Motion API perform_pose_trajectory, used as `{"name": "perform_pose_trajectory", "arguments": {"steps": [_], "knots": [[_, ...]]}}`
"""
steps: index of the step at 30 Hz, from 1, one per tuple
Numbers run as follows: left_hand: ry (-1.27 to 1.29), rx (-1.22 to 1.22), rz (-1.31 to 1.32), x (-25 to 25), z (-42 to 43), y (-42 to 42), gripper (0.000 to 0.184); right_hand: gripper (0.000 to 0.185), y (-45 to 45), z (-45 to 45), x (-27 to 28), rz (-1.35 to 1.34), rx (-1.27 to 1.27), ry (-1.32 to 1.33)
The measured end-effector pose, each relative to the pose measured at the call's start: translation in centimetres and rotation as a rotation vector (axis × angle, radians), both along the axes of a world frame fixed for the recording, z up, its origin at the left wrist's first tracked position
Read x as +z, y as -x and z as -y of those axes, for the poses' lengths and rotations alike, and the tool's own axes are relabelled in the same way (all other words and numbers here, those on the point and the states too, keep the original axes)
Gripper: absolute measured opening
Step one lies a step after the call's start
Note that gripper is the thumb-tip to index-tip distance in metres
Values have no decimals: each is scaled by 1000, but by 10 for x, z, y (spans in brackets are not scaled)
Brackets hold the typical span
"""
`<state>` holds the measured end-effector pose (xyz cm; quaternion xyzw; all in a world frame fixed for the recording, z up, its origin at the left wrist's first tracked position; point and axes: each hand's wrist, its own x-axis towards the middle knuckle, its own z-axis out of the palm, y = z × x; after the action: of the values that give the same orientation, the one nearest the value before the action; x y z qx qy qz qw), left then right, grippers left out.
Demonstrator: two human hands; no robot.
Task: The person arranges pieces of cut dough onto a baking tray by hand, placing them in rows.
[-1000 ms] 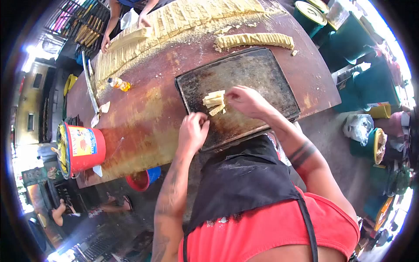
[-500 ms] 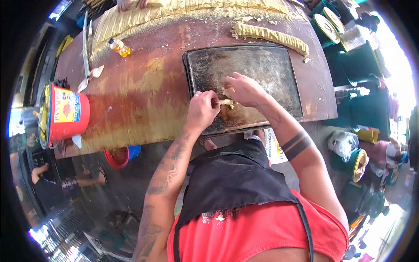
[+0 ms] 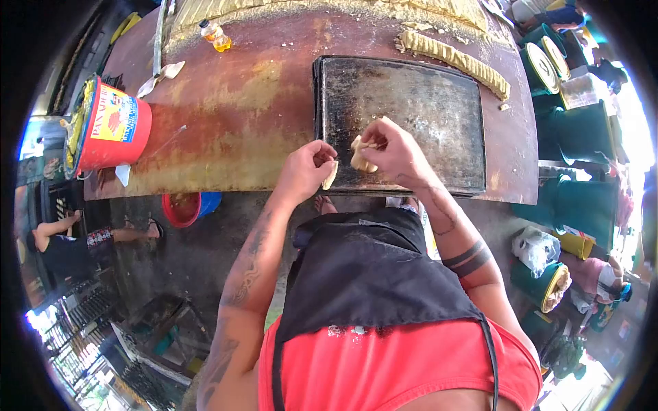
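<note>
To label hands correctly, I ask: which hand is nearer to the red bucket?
Left. The left hand is right of the bucket, at the edge of the dark tray; the right hand is farther right, over the tray.

"panadero" on yellow label (image 3: 113,113) of red bucket (image 3: 142,127); smaller lettering (image 3: 129,118) too blurred.
</note>
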<state>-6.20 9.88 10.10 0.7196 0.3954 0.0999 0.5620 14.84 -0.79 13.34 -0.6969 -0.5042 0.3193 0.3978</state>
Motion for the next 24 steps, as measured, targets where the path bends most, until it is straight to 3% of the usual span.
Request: {"name": "perform_pose_trajectory", "arguments": {"steps": [1,3,7,8,11,15,18,22,24], "knots": [[-120,17,-11,-3,1,-3,16,24,6,-3,-12,-126,12,86],[-361,47,-29,-13,0,-8,15,24,21,-9,-30,-85,24,90],[-398,138,-22,-21,-3,-7,17,26,39,-11,-39,-59,-105,160],[-352,113,-11,-20,-3,-6,20,27,37,-10,-38,-52,-114,168],[-725,-77,50,-9,-1,-4,24,28,37,-5,-36,-147,-145,188],[-685,-154,-6,-14,2,-8,28,26,37,0,-43,23,-31,161],[-678,-153,86,-14,1,-7,23,24,35,4,-26,-30,-100,278],[-653,-91,143,-9,1,-3,18,24,22,16,-12,-76,-208,221],[-460,-9,99,-3,3,-1,19,23,13,17,-15,3,-197,246]]}}
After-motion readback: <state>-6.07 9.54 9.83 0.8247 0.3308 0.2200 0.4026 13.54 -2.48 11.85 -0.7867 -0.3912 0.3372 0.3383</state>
